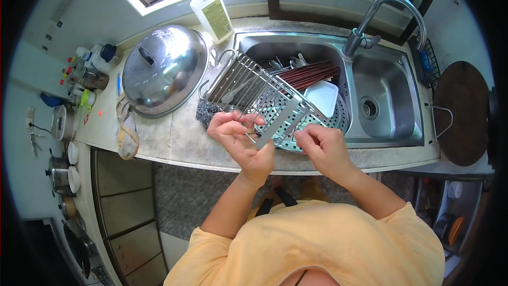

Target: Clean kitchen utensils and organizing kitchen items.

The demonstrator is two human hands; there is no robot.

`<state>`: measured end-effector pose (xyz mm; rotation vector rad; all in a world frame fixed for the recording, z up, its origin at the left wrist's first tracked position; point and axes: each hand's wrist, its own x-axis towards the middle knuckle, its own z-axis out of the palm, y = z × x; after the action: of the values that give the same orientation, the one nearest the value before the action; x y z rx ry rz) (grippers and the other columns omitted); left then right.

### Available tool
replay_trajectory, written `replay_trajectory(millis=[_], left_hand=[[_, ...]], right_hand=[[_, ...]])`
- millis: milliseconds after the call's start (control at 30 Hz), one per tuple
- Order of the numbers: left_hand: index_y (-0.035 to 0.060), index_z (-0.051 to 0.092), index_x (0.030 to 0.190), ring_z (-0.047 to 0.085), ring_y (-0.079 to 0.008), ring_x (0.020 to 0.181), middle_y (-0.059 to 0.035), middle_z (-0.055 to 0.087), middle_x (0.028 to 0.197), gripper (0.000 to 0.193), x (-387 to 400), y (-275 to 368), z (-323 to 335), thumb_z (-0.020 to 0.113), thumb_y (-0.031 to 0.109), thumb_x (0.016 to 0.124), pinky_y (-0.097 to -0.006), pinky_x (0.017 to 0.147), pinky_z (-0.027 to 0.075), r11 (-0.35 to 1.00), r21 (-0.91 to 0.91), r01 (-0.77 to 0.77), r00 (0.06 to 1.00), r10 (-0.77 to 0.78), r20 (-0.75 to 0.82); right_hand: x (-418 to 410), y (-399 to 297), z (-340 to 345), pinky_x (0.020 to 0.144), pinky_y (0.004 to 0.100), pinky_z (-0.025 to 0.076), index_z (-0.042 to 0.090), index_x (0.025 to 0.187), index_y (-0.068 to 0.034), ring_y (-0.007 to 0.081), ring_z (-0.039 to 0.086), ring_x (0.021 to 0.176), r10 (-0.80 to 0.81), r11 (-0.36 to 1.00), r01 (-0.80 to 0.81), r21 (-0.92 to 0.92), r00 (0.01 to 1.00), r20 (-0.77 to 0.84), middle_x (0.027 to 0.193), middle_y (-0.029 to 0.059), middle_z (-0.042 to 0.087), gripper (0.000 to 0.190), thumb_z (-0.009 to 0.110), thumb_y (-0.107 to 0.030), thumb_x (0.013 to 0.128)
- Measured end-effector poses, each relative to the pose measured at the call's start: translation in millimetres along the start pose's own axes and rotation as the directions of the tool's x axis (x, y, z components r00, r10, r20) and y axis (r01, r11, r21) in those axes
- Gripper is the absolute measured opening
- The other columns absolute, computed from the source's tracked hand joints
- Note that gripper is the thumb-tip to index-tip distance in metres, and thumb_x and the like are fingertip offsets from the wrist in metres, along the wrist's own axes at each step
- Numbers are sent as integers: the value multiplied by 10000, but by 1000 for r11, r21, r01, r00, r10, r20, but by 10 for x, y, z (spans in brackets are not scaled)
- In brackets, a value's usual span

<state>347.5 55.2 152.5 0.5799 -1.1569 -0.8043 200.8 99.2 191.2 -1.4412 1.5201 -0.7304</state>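
Observation:
A metal wire rack (254,79) is tilted over the left basin of the steel sink (387,87). My left hand (246,139) is palm up with curled fingers around the rack's near wire end, by a flat metal strip (278,124). My right hand (323,147) is curled at the rack's near right corner; whether it grips anything is hidden. Below the rack, a perforated steel tray (342,117) holds a white plastic dish (322,97) and a bundle of dark red chopsticks (311,75). Spoons (297,61) lie behind them. A grey steel-wool scourer (206,113) sits left of my left hand.
Left on the counter are a domed steel lid (166,69), a cloth (127,131) and several bottles (93,75). A plastic bottle (213,14) stands behind the sink. The faucet (357,41) arches over the right basin. A round brown board (460,113) stands at right.

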Motion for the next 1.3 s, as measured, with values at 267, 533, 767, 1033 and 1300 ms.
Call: replay_trajectory(millis=[267,533,767,1033,1300], left_hand=[[86,289,929,388,-198,938,-75,257,1059,480,-53,-72,-2,473,-183,576,-341,776,453,987,155,-51,997,40,71],[76,294,893,388,-201,947,-77,264,1037,447,-33,44,32,547,-164,613,-305,750,462,980,155,-126,990,115,81],[69,304,875,388,-195,925,-82,278,1019,412,-14,102,-6,532,-155,615,-295,699,467,935,271,-230,971,199,135],[78,303,853,406,-175,808,-93,300,989,380,-88,97,-8,471,-131,583,-269,657,445,948,253,-195,974,156,167],[79,304,857,405,-162,771,-96,315,1001,379,-29,160,24,453,-120,570,-265,642,421,975,199,-103,984,70,165]], right_hand=[[409,214,235,672,334,505,589,1011,-60,235,574,936,-700,694,657,-295,711,-63,1041,112,577,257,582,-84,756],[669,2,341,843,368,466,546,1120,-40,287,507,1111,-808,466,708,-530,585,72,1202,100,531,390,582,-141,745],[811,-66,441,721,342,516,520,1181,-57,269,583,1003,-849,406,718,-565,526,59,1167,137,556,469,588,-129,723],[912,-99,447,568,354,497,500,1178,-72,271,615,734,-684,685,656,-317,729,29,885,109,598,430,577,-90,755],[904,-285,518,514,354,470,548,906,-36,282,586,588,-495,764,392,-512,865,-77,717,95,578,203,620,-138,747]])
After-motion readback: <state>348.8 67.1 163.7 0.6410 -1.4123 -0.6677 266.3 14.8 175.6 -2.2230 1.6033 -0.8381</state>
